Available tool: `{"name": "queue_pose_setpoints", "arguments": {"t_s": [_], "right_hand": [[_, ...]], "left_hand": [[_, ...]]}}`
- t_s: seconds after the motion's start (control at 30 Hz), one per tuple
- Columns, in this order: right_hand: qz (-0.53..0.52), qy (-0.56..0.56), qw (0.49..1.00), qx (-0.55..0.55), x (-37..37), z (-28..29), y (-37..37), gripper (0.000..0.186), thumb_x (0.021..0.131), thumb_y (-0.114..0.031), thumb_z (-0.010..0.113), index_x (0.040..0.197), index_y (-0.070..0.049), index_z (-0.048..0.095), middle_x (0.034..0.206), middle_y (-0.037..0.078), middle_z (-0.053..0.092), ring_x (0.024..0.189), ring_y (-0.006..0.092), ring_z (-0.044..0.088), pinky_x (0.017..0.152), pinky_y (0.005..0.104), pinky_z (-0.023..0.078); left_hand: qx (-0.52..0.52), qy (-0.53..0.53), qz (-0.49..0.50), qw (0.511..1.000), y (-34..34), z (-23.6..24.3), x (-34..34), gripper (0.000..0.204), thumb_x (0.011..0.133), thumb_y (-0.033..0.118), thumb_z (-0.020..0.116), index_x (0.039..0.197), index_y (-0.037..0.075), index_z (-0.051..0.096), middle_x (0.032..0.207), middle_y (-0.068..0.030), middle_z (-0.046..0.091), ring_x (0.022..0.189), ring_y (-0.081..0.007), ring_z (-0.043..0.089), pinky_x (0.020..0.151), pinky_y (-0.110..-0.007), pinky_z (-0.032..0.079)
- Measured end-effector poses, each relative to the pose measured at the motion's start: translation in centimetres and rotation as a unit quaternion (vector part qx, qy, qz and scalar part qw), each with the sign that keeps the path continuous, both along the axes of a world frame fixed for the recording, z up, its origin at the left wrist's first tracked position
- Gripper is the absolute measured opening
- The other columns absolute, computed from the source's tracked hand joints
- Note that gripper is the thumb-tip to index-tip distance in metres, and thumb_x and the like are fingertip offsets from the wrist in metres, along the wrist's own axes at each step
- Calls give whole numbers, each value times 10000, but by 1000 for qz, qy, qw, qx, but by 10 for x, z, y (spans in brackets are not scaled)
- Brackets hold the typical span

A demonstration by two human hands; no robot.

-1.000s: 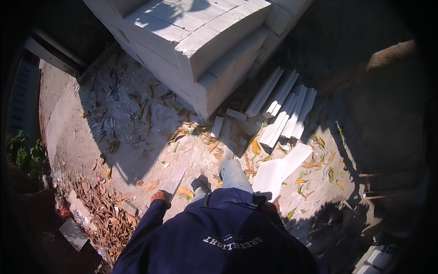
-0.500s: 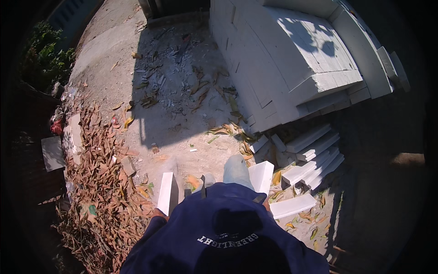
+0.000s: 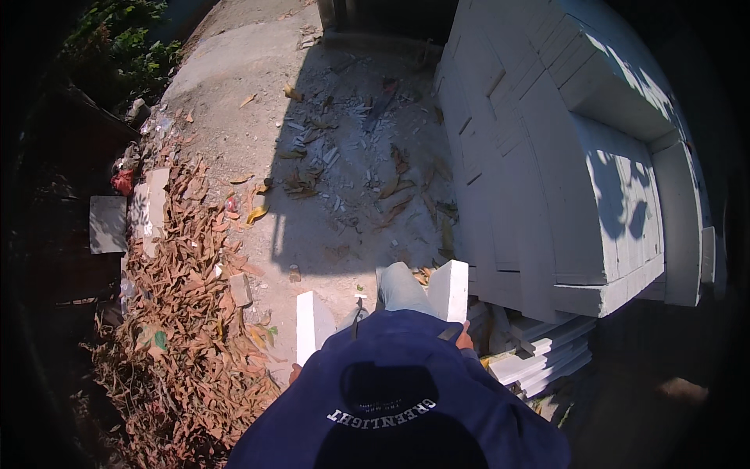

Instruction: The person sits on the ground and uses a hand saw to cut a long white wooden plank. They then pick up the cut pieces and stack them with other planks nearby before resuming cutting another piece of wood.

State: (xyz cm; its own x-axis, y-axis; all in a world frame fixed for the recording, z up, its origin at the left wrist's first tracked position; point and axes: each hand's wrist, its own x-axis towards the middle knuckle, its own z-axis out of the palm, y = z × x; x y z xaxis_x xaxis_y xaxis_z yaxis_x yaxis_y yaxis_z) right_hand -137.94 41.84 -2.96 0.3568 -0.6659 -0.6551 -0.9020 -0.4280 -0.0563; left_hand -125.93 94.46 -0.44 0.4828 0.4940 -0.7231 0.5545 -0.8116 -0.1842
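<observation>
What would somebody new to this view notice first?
Likely the big stack of pale blocks at upper right. Then, at lower centre, the left white block in the left hand and the right white block in the right hand. Brown dry leaves lie thickly at left.

Lettering on the dark blue sweatshirt (image 3: 500, 418): one word in pale capitals (image 3: 380, 421), upside down in this view, runs across the sweatshirt's front in a shallow arc, its middle sagging below its ends. Just above the arc, on the same sweatshirt, stands a smaller line of print (image 3: 388, 406), too small to read.
</observation>
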Motion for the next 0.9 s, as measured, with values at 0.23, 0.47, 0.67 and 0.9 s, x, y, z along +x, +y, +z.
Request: {"name": "queue_pose_setpoints", "arguments": {"t_s": [0.23, 0.47, 0.67, 0.9], "right_hand": [[63, 6, 997, -49, 221, 62, -54, 1153, 684, -365, 843, 1558, 4, 188, 1076, 283, 676, 982, 414, 686, 860, 473, 556], [70, -19, 994, -87, 393, 61, -97, 1213, 650, -420, 863, 1568, -11, 183, 1125, 266, 669, 1019, 395, 682, 897, 461, 548], [42, -44, 994, -94, 501, 41, -111, 1248, 635, -434, 867, 1577, -17, 163, 1168, 263, 659, 1057, 406, 665, 927, 455, 535], [-13, -44, 998, -49, 619, 34, -113, 1275, 628, -393, 882, 1582, -20, 122, 1272, 276, 624, 1156, 422, 630, 1021, 443, 489]], "left_hand": [[-31, -75, 18, 996, -57, 42, 142, 793, 638, 361, 867, 1199, -14, 451, 1075, -323, 659, 1051, -486, 643, 930, -520, 514], [-52, -83, 36, 995, -89, 24, 306, 923, 618, 384, 876, 1295, -43, 416, 1065, -313, 660, 1050, -480, 642, 933, -498, 513], [-45, -60, -38, 996, -109, 1, 472, 935, 626, 379, 860, 1300, -77, 400, 1074, -310, 664, 1040, -454, 657, 942, -474, 517], [-36, -68, -120, 990, -158, 14, 640, 847, 659, 278, 829, 1300, -82, 409, 1148, -305, 651, 1099, -441, 640, 973, -433, 523]]}}
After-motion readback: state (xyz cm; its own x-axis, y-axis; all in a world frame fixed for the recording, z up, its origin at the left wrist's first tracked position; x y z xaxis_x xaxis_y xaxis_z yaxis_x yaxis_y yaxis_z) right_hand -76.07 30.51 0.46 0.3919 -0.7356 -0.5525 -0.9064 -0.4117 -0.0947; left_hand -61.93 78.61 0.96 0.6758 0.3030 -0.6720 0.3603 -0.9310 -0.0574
